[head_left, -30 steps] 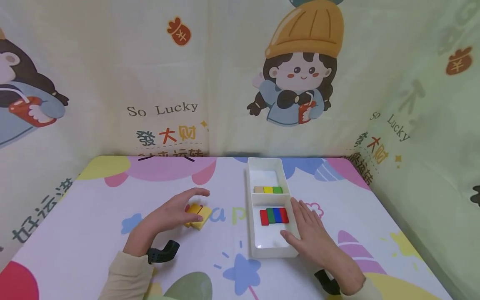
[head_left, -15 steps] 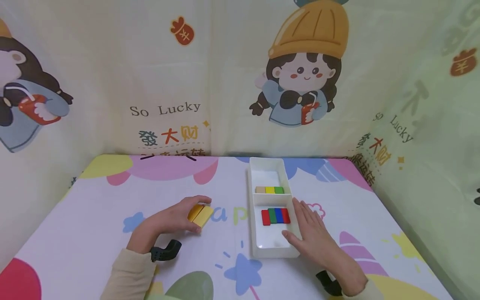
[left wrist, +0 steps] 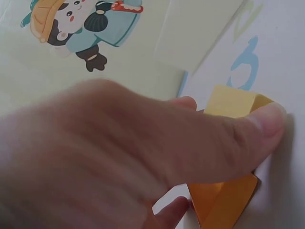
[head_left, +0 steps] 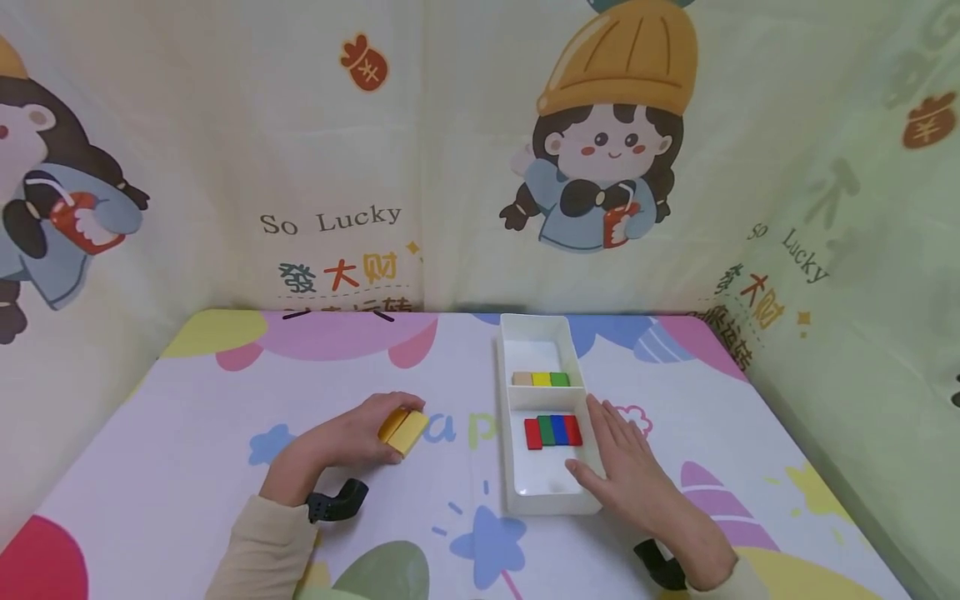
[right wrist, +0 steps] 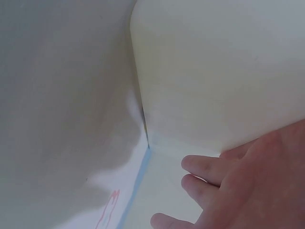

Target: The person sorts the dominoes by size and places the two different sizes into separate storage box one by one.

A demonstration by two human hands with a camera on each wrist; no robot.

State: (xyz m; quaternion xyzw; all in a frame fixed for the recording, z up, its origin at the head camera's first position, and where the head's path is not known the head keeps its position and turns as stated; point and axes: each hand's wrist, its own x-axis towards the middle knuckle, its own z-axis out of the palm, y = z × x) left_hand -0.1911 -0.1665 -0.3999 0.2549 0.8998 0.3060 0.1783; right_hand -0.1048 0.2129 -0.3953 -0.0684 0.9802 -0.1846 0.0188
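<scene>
In the head view my left hand [head_left: 345, 437] grips two small yellow blocks between the thumb and fingers, left of the printed letters. The pale yellow block [head_left: 410, 433] lies alongside a deeper yellow block [head_left: 393, 423]. From the left wrist the thumb stretches across both, and the deeper one looks orange [left wrist: 228, 200]. My right hand [head_left: 633, 475] rests with straight fingers along the right wall of a white two-compartment box [head_left: 553, 505], its thumb over the rim. Red, green and blue blocks [head_left: 558, 431] stand in a row in the near compartment.
Against the divider in the far compartment sit a beige block [head_left: 522, 379], a yellow block [head_left: 542, 379] and a green block [head_left: 559, 379]. A printed cloth [head_left: 465, 367] covers the table. Patterned curtains [head_left: 450, 167] rise behind it and at both sides.
My left fingers and thumb have closed round the two yellow blocks, and the blocks have shifted slightly right. My right hand stays at the box.
</scene>
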